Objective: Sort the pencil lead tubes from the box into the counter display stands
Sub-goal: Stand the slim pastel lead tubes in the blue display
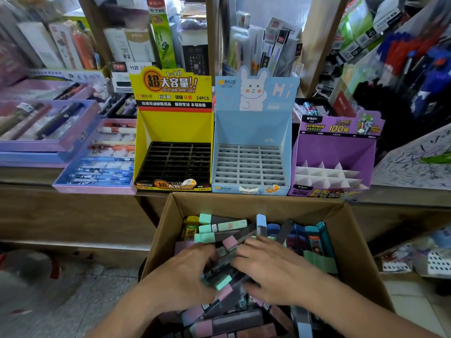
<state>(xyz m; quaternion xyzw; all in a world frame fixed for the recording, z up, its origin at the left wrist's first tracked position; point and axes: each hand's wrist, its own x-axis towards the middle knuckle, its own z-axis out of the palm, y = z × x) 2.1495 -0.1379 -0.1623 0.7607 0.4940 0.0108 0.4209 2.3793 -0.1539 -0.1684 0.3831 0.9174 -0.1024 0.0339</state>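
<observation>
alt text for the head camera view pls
A left hand and right hand hold a bundle of lead tubes inside an open cardboard box full of more tubes. Behind it on a shop counter are a yellow stand, a blue stand and a purple stand, all with empty slots.

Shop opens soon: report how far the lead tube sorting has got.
Done: nothing; the yellow stand, blue stand and purple stand show only empty slots. In hand: left hand and right hand grip tubes inside the box. Left: the whole boxful.
</observation>
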